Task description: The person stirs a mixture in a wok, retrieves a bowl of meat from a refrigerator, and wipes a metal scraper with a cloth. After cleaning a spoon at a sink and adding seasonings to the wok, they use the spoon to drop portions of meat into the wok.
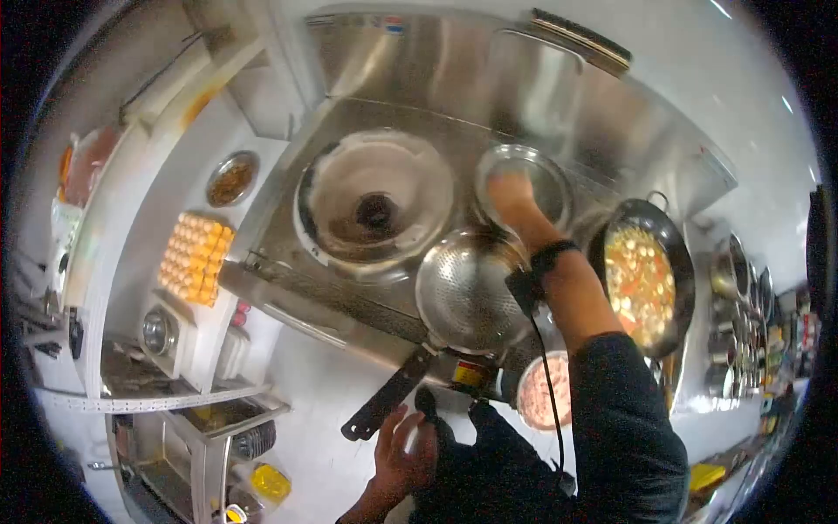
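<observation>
My right hand reaches down into a round metal pot at the back of the stove; its fingers are blurred, with something greenish around them. A dark band and a cable sit on that wrist. Below the forearm lies a perforated metal strainer, its long black handle pointing towards me. My left hand is low in front of my body, close to that handle, with its fingers curled. A dark rounded end shows at its fingertips, and I cannot tell what the hand holds.
A wide wok burner is at left on the stove. On the right, a black wok holds chopped food. A bowl of pinkish meat stands near my right arm. Stacked egg trays and a metal bowl sit on the left counter.
</observation>
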`<action>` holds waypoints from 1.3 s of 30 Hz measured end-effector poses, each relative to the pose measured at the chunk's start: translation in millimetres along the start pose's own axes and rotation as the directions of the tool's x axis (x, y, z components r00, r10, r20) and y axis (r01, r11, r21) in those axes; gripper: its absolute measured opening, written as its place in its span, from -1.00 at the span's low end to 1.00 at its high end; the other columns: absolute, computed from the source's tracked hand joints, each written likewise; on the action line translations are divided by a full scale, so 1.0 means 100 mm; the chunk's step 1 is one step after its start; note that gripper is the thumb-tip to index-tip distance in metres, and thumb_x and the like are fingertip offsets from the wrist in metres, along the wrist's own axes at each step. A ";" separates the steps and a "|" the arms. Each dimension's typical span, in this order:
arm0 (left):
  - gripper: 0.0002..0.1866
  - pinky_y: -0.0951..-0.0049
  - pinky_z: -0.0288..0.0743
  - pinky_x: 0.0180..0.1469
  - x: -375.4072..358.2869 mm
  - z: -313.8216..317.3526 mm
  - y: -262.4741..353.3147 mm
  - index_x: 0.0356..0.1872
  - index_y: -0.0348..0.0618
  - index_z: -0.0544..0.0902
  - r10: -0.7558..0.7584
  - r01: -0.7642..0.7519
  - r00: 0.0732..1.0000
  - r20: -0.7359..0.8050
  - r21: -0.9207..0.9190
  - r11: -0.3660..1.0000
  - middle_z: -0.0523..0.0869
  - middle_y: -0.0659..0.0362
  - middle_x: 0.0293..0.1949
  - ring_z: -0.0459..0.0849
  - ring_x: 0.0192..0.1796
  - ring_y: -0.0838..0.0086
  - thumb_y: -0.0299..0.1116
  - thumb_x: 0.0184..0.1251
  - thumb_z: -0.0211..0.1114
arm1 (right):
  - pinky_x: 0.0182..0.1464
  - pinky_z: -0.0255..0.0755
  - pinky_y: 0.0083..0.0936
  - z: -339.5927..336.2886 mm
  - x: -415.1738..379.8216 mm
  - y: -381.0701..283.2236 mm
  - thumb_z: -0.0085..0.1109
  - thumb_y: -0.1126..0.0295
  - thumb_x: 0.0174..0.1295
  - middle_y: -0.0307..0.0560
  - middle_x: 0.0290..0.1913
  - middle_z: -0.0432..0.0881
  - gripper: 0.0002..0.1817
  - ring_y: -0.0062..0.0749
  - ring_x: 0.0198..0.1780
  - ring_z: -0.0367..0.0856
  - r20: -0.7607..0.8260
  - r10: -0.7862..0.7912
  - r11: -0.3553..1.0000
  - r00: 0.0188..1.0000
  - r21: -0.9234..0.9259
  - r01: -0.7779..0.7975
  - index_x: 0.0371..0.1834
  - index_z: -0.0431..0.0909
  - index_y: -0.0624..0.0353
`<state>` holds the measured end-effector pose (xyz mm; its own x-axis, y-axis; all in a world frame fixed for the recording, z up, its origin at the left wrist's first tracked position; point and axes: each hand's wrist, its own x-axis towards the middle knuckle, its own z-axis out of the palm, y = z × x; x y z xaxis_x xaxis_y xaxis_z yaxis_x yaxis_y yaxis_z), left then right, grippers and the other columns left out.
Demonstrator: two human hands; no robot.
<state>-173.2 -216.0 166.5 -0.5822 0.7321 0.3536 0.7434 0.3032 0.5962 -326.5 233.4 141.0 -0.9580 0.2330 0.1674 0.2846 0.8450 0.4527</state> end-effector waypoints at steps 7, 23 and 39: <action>-0.82 0.07 0.33 0.09 0.25 -0.01 0.10 -0.32 -0.29 0.57 0.191 -0.190 0.982 0.003 -0.084 0.978 0.51 -0.01 -0.11 0.45 0.05 0.02 -0.45 0.03 0.22 | -0.27 0.56 -0.33 -1.29 -0.59 -0.02 0.04 0.39 0.04 -0.01 -0.37 0.65 -0.84 -0.20 -0.34 0.66 0.164 0.036 0.964 0.986 0.255 -0.078 -0.44 0.61 0.19; -0.71 0.16 0.42 -0.02 0.36 0.77 0.31 -0.14 -0.28 0.52 0.171 -0.151 0.969 0.177 -0.118 0.981 0.54 -0.05 -0.10 0.51 -0.03 0.05 -0.53 0.04 0.21 | -0.44 0.29 -0.73 -1.51 -4.88 1.33 0.12 0.41 0.13 -0.28 -0.42 0.56 -0.86 -0.64 -0.47 0.46 0.328 0.922 -0.335 0.206 0.942 -0.003 -0.27 0.59 0.18; -0.16 0.06 0.07 0.35 0.89 1.85 1.53 0.18 -0.43 0.28 -0.288 0.397 0.754 0.590 -0.760 -0.515 0.24 -0.22 0.26 0.20 0.34 0.01 0.27 0.31 -0.35 | -0.67 -0.09 -0.71 -0.02 -7.22 2.37 -0.02 0.27 0.31 -0.39 -0.67 0.16 -0.82 -0.72 -0.67 0.02 0.814 0.574 -0.771 0.086 0.502 0.391 -0.39 0.40 0.10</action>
<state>-50.2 8.1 156.3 -0.4592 0.8246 -0.3304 -0.8642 -0.3286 0.3809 432.9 264.2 129.3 0.0518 0.8969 -0.4393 -0.6121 -0.3190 -0.7236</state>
